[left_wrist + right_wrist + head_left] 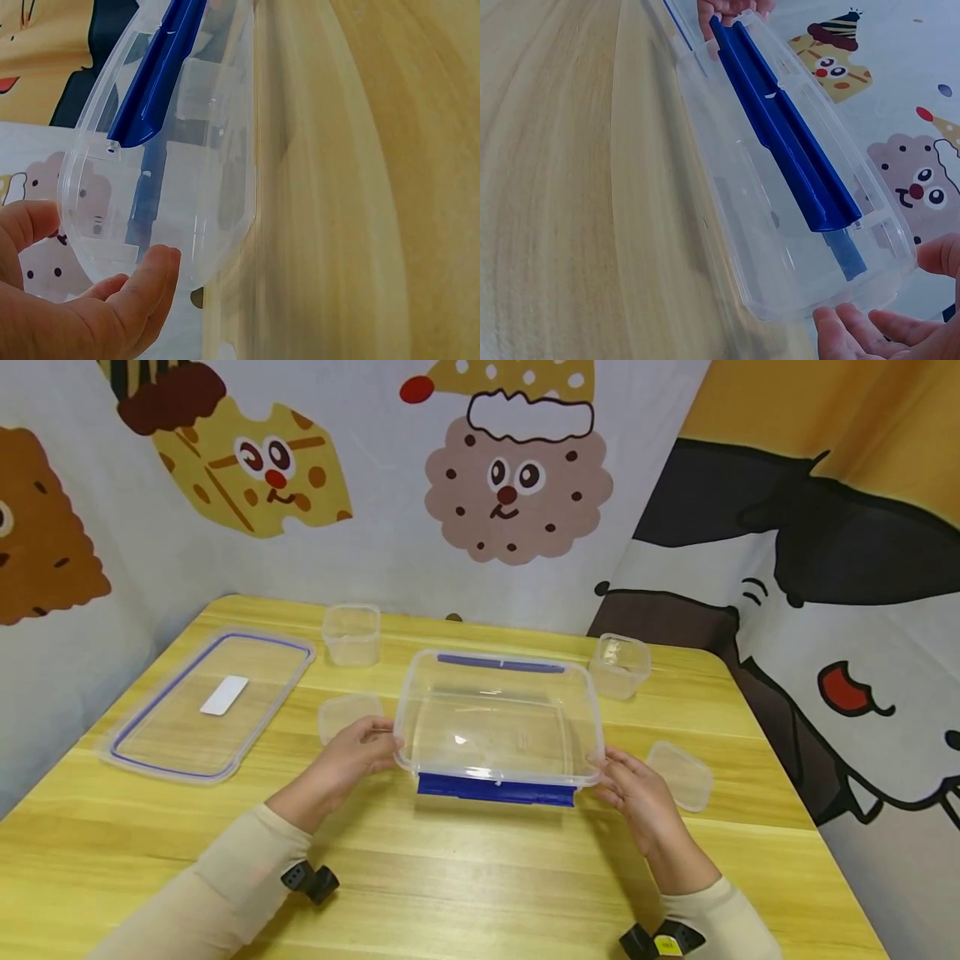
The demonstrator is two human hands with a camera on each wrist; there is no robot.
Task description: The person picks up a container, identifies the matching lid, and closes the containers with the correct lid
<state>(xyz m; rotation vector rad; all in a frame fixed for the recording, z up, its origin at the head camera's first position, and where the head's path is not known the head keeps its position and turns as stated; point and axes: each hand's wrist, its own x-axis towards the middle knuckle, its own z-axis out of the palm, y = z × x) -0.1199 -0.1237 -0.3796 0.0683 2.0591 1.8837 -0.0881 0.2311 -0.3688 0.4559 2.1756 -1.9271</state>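
Head view: from above the near side, facing forward and down; widest framing, taking in the worktop (480,885), left hand (348,764), right hand (637,797) and printed cloth (382,552) beyond the far edge. Left wrist view: low, close behind the left hand, rolled sideways, facing right and far along the clear container (487,727). Right wrist view: also close and rolled, the opposite way, facing left and far; left hand visible at the container's other end. Overlap, all three: container, its near blue latch (495,789), the cloth's biscuit print (519,485).
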